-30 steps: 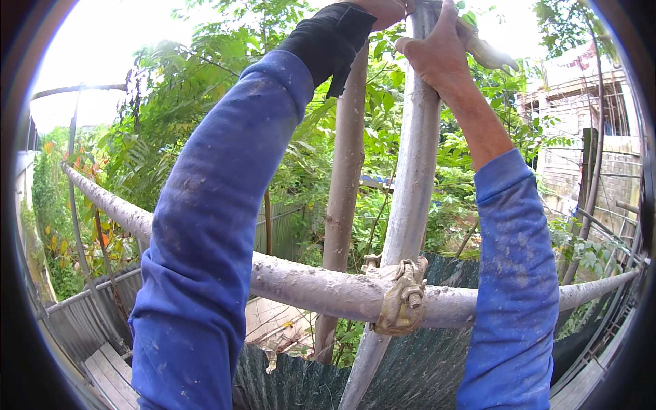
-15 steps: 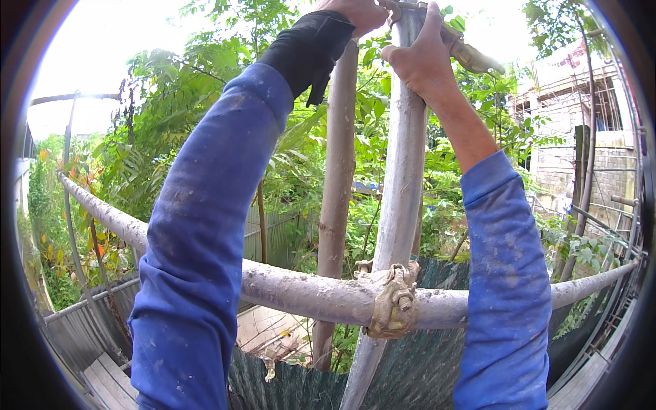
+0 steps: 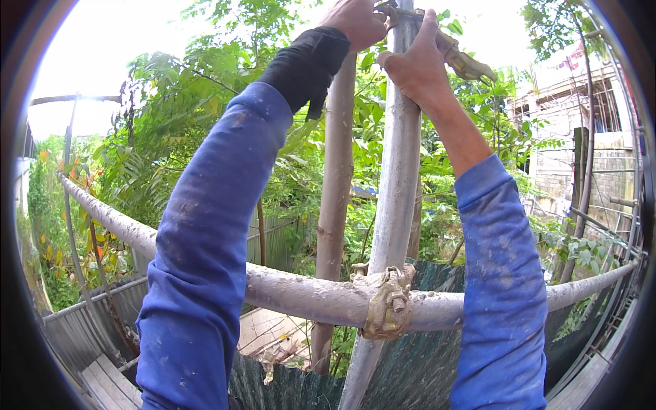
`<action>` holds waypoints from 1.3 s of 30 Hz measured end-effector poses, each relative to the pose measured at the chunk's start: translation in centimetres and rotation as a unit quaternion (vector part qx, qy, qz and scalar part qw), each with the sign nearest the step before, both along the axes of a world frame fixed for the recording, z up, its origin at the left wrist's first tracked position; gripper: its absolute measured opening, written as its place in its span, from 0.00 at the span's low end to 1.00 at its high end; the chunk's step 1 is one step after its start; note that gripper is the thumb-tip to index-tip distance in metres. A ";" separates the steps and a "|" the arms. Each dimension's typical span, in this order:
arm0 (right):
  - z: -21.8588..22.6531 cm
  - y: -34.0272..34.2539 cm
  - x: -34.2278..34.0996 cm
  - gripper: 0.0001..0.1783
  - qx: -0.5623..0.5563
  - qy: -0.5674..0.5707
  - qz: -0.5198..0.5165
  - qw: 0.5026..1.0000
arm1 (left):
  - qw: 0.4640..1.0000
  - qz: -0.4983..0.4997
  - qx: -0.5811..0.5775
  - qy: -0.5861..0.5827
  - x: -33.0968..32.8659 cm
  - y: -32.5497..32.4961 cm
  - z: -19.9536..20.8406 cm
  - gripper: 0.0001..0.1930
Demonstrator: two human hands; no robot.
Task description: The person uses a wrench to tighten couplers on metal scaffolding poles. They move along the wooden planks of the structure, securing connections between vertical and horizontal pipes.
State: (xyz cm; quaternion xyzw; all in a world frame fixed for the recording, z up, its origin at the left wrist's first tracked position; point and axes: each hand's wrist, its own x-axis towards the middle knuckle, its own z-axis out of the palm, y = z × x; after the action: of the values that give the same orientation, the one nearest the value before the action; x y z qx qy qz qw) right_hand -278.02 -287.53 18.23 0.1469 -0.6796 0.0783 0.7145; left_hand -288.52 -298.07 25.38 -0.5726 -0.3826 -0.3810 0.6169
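At the top, a muddy scaffold coupler (image 3: 465, 65) sits around an upright grey metal pole (image 3: 396, 171), its loose flap swung out to the right. My left hand (image 3: 352, 24), with a black wrap at the wrist, is closed with its fingers at the coupler's left end; part of the grip is hidden. My right hand (image 3: 418, 72) grips the pole just below, thumb on the left side and index finger stretched up along the coupler. Lower down, another dirty coupler (image 3: 388, 304) joins the upright to a level pole (image 3: 307, 294).
A second upright pole (image 3: 336, 191) stands close on the left. Dark green corrugated sheeting (image 3: 417, 369) lies below the level pole. Planks (image 3: 113, 383) show at the lower left. Leafy trees (image 3: 184, 130) grow beyond, with an unfinished brick building (image 3: 581, 160) at the right.
My left hand has come slightly lower in the picture. The coupler's loose flap has shifted slightly left and down. My right hand keeps nearly the same hold; the view has moved a little.
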 end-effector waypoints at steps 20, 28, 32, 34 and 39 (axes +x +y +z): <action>4.1 5.2 -2.3 0.58 0.056 0.083 -0.081 0.992 | 0.968 0.247 0.051 0.008 2.8 2.1 0.7 0.14; 3.8 4.9 -2.1 0.55 0.050 0.069 -0.090 0.992 | 0.956 0.292 0.031 -0.004 2.9 0.6 0.8 0.13; 3.9 4.7 -1.9 0.56 0.032 0.054 -0.084 0.994 | 0.950 0.310 0.030 -0.008 3.4 0.0 1.0 0.13; 4.2 5.2 -2.3 0.55 0.029 0.069 -0.079 0.994 | 0.948 0.317 0.026 -0.008 3.9 0.1 1.1 0.13; 6.3 5.1 -3.1 0.54 0.062 0.050 -0.047 0.996 | 0.942 0.333 0.046 -0.018 3.5 0.7 2.2 0.16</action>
State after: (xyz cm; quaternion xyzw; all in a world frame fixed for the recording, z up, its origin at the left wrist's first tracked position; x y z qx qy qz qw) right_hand -281.12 -282.39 24.50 0.1625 -0.6527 -0.0045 0.7400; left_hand -285.01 -297.40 27.57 -0.3766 -0.5448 -0.1816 0.7269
